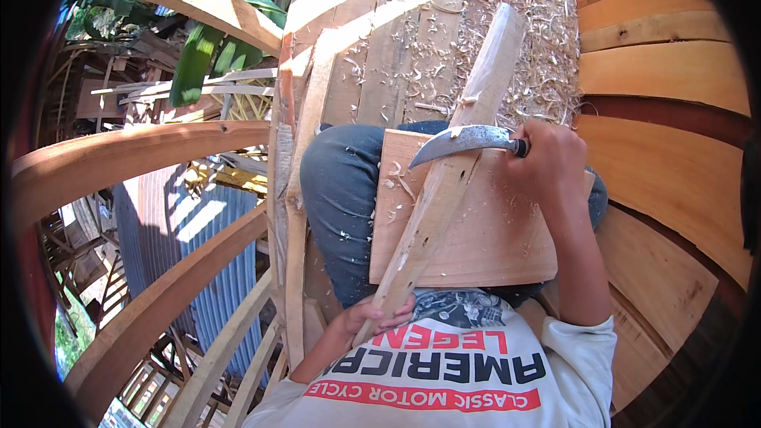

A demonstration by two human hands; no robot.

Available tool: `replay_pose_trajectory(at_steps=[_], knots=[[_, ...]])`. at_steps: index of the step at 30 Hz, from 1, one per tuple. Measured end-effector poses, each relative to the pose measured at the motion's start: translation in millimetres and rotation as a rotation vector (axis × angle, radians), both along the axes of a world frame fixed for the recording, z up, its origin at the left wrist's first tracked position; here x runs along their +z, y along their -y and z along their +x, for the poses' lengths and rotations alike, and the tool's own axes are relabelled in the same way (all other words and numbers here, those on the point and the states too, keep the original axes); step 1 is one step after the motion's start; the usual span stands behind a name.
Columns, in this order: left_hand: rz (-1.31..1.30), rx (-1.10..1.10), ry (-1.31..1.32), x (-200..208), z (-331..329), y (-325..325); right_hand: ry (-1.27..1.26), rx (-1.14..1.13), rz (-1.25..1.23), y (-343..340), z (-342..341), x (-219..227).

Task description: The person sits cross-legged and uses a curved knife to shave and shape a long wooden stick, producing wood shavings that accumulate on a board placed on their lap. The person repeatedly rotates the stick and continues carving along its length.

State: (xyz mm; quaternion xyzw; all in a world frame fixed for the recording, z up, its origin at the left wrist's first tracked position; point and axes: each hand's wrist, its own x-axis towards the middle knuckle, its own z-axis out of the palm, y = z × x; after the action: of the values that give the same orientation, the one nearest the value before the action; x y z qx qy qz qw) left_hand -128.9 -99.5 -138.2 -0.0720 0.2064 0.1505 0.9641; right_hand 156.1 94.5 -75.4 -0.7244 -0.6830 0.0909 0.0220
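Observation:
A long, roughly hewn wooden stick slants across my lap, its near end against my shirt and its far end over the floor. My left hand is wrapped round its near end. In my right hand is a curved-blade knife, gripped by its dark handle. The blade points left and lies across the top of the stick, with a bit of shaving near it. Beneath the stick, a flat wooden board rests on my legs with a few curled shavings on it.
Wood shavings are strewn thickly over the plank floor ahead. Plank walling stands at my right. Along my left runs an open railing of wooden beams, with corrugated metal sheeting and scrap timber beyond and below it.

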Motion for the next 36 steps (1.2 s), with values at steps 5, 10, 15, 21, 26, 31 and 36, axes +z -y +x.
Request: replay_pose_trajectory(at_steps=[5, 10, 15, 21, 26, 31, 36], knots=[[-0.008, 0.014, 0.061, -12, 0, 9, 0.078, -0.066, 0.120, -24, 14, -7], [-0.009, 0.022, 0.129, -22, 1, 13, 0.177, -0.351, 0.017, -72, 54, 5], [0.039, 0.024, 0.117, -27, -1, 16, 0.172, -0.366, 0.017, -75, 60, 5], [0.081, -0.023, 0.064, -21, -11, 16, -0.039, -0.663, 0.002, -92, 142, -17], [0.062, -0.034, 0.012, -13, -8, 10, -0.143, -0.358, 0.058, -30, 89, -6], [0.042, -0.079, -0.105, 0, -6, 6, -0.059, -0.133, 0.126, -36, 45, -1], [0.037, -0.043, -0.208, 19, 5, 4, 0.068, -0.158, 0.146, -101, 76, -19]])
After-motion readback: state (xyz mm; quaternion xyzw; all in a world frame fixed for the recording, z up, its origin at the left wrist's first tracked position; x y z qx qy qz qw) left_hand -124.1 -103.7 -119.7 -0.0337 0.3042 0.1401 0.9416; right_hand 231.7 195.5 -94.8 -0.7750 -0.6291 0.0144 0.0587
